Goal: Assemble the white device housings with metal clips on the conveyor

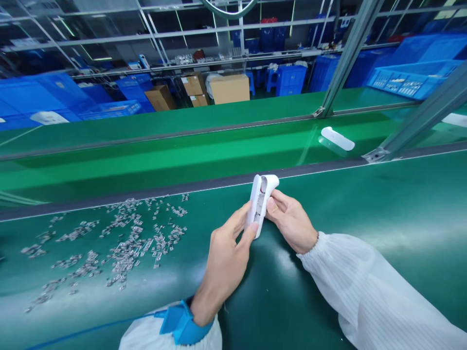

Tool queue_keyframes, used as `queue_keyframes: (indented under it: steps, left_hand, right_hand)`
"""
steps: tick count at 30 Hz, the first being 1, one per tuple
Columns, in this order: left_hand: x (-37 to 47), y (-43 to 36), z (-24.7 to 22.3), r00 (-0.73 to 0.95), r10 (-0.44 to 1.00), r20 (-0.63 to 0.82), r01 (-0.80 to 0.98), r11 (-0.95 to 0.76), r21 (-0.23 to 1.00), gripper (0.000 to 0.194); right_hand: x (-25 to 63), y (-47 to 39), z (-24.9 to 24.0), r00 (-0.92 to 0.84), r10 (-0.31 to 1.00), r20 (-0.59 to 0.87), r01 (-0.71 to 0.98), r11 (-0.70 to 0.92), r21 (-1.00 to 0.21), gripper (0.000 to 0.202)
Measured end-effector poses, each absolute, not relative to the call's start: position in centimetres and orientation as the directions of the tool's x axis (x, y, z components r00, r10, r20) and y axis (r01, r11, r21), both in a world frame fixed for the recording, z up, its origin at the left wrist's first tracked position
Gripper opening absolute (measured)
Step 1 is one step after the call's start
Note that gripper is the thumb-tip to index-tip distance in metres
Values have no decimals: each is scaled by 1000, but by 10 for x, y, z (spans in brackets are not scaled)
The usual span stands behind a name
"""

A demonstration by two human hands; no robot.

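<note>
Your left hand (229, 245) pinches the white casing (260, 201) between thumb and fingers at the frame's centre, while your right hand (290, 218) holds its other side with fingers curled. The casing gapes lengthwise, its inside showing, so it looks not yet closed up. Small metal pieces (126, 257) lie loose on the worktop (365, 204) at left.

1. White casing (272, 182), centre of the frame: smooth plastic with a soft sheen.
2. Small clips (126, 255), left: bare, silvery metal.
3. Green surface (408, 209): smooth and glossy (pale glare streaks it at lower left and right).
4. Sleeve (359, 277), lower right: thin white cloth, finely striped, matt, wrinkled.
5. Post (348, 63), upper right: grey metal, dull sheen.
6. Box (230, 89), upper middle: plain matt cardboard.
7. Basket (404, 80), upper right: blue plastic.
</note>
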State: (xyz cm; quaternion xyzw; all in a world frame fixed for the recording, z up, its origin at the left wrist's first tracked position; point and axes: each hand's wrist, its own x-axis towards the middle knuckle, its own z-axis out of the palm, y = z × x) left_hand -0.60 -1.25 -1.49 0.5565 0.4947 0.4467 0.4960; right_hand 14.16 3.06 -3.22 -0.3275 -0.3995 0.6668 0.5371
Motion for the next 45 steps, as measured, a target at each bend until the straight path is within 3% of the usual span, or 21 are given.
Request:
queue_keyframes:
  steps: [4,12,15,17,19,21,24,28,32,36,39,42,45]
  left_hand:
    - [-5,-12,-14,104,995,6,59,-12,998,44]
    - [-5,-13,-21,79,997,25,171,-38,985,47]
    - [-2,-14,-25,31,998,51,215,-57,975,49]
    - [-1,-13,-23,25,1000,-7,135,4,991,50]
    - [-1,-12,-16,108,984,-139,-67,147,987,51]
    - [-2,-10,-6,244,941,-236,-282,301,911,49]
    - [-4,-10,5,349,900,-262,-463,409,787,42]
    - [-4,-11,5,368,892,-264,-521,433,735,38]
    - [-2,-8,-2,350,901,-255,-491,408,769,37]
    - [-4,-4,-8,186,962,-201,-324,253,911,55]
    - [-8,-4,-10,35,994,-107,78,104,991,51]
    - [-9,-7,-11,-6,996,92,540,-75,838,26]
    - [-7,-10,-15,111,945,308,747,-283,602,25]
  right_hand:
    - [144,31,-28,-230,973,11,-471,-101,-876,37]
    - [142,30,-29,-224,975,-8,-489,-119,-864,37]
    - [138,28,-32,-126,992,18,-403,-34,-915,36]
    - [138,27,-32,-51,997,60,-273,44,-961,36]
    - [140,26,-29,-6,997,72,-148,71,-986,37]
    - [143,26,-24,46,997,67,-73,70,-995,37]
    - [146,26,-14,133,988,83,-20,86,-996,36]
    - [146,24,-5,170,981,89,-20,94,-995,34]
    - [140,19,-9,147,984,100,-71,111,-991,26]
    - [134,17,-22,14,999,48,-168,50,-985,34]
    - [132,22,-26,-120,989,-87,-298,-120,-947,42]
    - [133,27,-23,-191,968,-161,-473,-234,-850,44]
    - [134,26,-20,-268,950,-163,-569,-292,-768,47]
